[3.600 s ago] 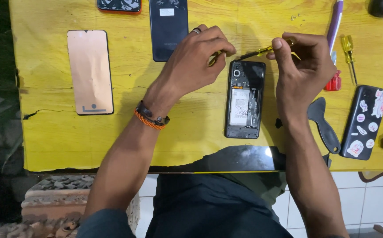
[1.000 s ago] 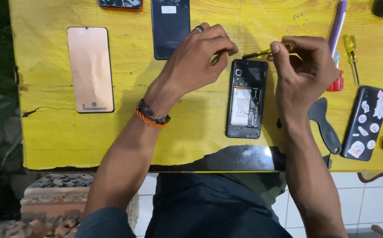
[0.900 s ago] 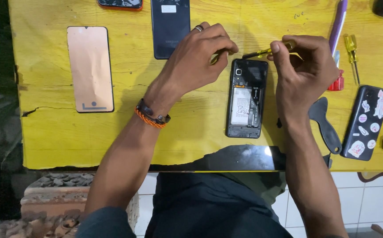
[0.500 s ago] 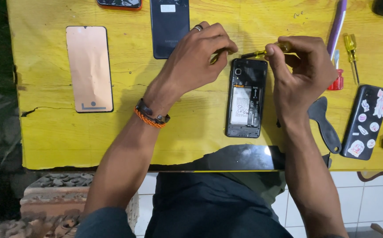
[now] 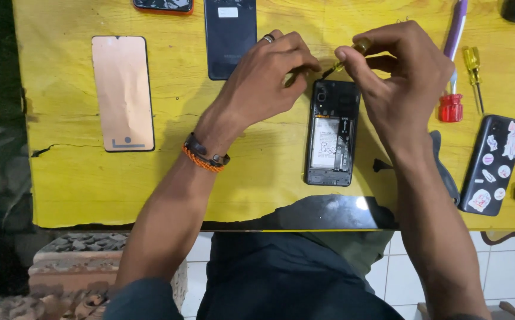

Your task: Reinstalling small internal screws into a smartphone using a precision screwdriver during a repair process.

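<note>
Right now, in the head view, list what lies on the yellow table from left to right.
Copper-coloured phone panel → dark blue phone back cover → opened phone under the left hand and right hand → red-handled screwdriver → yellow-handled screwdriver → stickered black phone case.

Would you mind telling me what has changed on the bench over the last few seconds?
Very little. The right hand keeps its pinch on the small yellow-handled screwdriver at the top of the opened phone, having edged only slightly left. The left hand stays beside the phone's top corner. The copper-coloured panel, dark back cover and stickered phone case lie unmoved.
</note>
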